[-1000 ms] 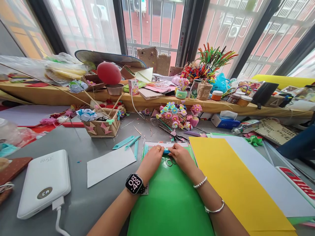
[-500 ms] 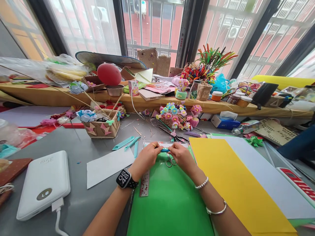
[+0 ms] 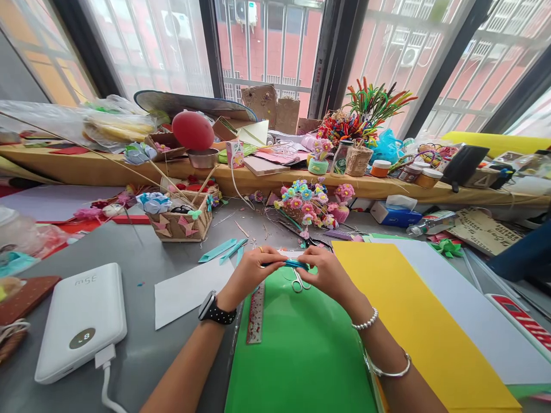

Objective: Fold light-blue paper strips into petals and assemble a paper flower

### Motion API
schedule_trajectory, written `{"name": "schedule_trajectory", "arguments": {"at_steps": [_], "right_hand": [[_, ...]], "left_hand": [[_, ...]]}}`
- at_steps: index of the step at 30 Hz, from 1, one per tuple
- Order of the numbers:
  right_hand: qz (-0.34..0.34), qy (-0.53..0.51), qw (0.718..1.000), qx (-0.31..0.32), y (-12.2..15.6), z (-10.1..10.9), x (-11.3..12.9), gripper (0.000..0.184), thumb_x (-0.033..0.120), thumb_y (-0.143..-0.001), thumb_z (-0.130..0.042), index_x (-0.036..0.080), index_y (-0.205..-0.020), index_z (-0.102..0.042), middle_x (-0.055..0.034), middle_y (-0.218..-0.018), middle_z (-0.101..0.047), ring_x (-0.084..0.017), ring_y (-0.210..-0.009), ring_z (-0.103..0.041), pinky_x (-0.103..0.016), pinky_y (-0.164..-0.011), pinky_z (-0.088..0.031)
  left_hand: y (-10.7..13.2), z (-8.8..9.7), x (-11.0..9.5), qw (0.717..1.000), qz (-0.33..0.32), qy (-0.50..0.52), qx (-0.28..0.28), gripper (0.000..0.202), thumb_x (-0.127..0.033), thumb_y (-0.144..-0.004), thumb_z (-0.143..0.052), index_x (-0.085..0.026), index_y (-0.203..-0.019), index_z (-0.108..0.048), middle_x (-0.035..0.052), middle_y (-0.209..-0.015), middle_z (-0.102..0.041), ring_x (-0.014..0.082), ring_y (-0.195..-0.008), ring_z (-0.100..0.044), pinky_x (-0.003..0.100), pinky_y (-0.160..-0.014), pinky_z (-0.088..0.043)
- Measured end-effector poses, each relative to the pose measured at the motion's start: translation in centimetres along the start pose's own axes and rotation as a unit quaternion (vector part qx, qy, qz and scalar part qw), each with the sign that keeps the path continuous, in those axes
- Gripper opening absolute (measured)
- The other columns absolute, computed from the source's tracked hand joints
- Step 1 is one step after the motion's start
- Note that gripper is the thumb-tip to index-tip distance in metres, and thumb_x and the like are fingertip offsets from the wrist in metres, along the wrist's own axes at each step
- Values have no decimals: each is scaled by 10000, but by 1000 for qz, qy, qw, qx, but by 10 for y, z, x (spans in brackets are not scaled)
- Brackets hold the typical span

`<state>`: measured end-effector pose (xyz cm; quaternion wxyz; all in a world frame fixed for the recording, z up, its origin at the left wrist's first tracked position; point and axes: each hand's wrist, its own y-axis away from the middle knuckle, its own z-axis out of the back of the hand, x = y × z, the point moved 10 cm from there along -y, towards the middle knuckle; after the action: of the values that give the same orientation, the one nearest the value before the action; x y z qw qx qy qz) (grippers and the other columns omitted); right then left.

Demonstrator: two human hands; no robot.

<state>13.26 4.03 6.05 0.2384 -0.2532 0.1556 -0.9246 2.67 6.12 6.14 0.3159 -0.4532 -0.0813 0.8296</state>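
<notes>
Over the top end of a green plastic-covered sheet (image 3: 297,355), my left hand (image 3: 249,274) pinches the left end of a blue folded paper strip (image 3: 293,263). At the strip's other end, my right hand (image 3: 326,272) grips it between thumb and fingers; the fingertips partly cover it. Just below the strip lie small scissors (image 3: 298,282), their blades mostly hidden. A patterned ruler (image 3: 255,318) rests on the green sheet, near my left wrist. Left of my left hand are folded light-blue paper strips (image 3: 218,250) and a white paper sheet (image 3: 193,293).
A white power bank (image 3: 84,321) with a cable sits at the left. Yellow paper (image 3: 400,310) lies to the right. Behind my hands stand a cardboard basket (image 3: 183,223) and a bunch of fuzzy flowers (image 3: 303,201), below a cluttered ledge (image 3: 241,180).
Both hands have moved slightly apart, and their fingers have shifted along the blue paper strip. My left wrist has turned, so the watch face now points away. The view has shifted slightly.
</notes>
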Motion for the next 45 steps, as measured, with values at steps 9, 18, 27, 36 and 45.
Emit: {"name": "schedule_trajectory", "arguments": {"at_steps": [9, 18, 27, 36, 45], "right_hand": [[-29, -58, 995, 74, -1, -13, -3, 116, 260, -720, -593, 202, -748, -689, -6, -608, -560, -114, -584, -478, -217, -540, -338], [-137, -371, 916, 63, 1, -20, -12, 206, 341, -679, -612, 147, -637, -669, 13, -548, -499, -98, -535, -420, -219, -497, -301], [-291, -685, 663, 75, 17, -69, -12, 283, 388, -520, -725, 137, -590, -614, 33, -539, -484, -58, -487, -390, -192, -460, -290], [-299, -698, 644, 94, 19, -77, -12, 265, 352, -507, -744, 127, -604, -643, 18, -577, -525, -64, -523, -438, -195, -495, -331], [-299, -698, 643, 96, 20, -77, -11, 261, 361, -513, -741, 127, -578, -645, 16, -549, -535, -58, -505, -440, -187, -489, -333]], "left_hand": [[3, -21, -14, 998, -22, 4, 66, 178, -209, -737, -532, -203, -840, -678, 37, -756, -650, 133, -732, -578, 244, -699, -446], [5, -12, 10, 952, 138, 267, 55, 578, -276, -633, -643, -140, -1157, -441, 77, -883, -632, 161, -771, -577, 272, -657, -458], [9, -33, 6, 905, 140, 395, 77, 296, -301, -674, -609, -151, -927, -639, 52, -939, -644, 186, -910, -541, 326, -865, -362], [12, -40, 11, 899, 169, 397, 74, 266, -270, -711, -570, -132, -928, -643, 53, -872, -659, 191, -884, -543, 327, -844, -363], [13, -41, 9, 881, 195, 425, 75, 317, -295, -670, -613, -129, -939, -640, 74, -885, -656, 199, -852, -555, 324, -814, -375]]}}
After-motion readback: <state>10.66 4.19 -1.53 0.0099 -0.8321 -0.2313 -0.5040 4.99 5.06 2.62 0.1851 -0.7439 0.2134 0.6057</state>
